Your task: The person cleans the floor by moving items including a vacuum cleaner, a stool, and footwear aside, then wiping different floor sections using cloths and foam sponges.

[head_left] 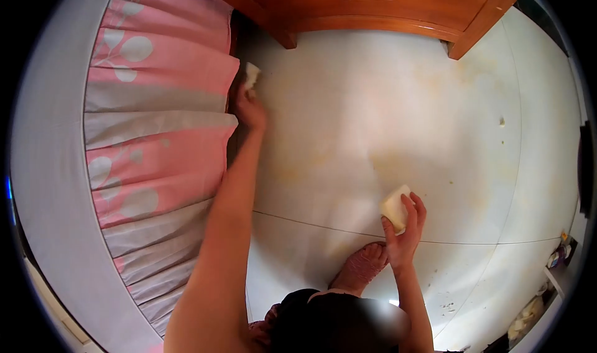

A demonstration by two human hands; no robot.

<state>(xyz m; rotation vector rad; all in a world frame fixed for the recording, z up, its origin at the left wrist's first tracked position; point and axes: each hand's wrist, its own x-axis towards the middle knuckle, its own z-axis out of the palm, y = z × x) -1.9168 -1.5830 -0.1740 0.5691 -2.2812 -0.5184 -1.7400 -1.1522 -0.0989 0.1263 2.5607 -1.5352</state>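
My left hand (pixel 250 112) reaches along the pink-and-grey bed skirt (pixel 168 185), low beside its edge. Its fingers are closed on a crumpled white tissue (pixel 252 75), at or just above the tiled floor (pixel 336 110); some of the fingers are in shadow. On the other side, my right hand (pixel 407 232) grips a pale cream rectangular block (pixel 395 207) with thumb and fingers on opposite sides. It looks like a pack of tissues or a sponge; I cannot tell which. Yellowish smears (pixel 392 161) mark the tiles between the hands.
An orange-brown wooden cabinet (pixel 373 20) on legs stands at the top. My bare foot (pixel 362 269) is beside the right hand. Small crumbs (pixel 502 122) lie on the floor at right. Crumpled white paper (pixel 528 316) and a low shelf edge are at the lower right.
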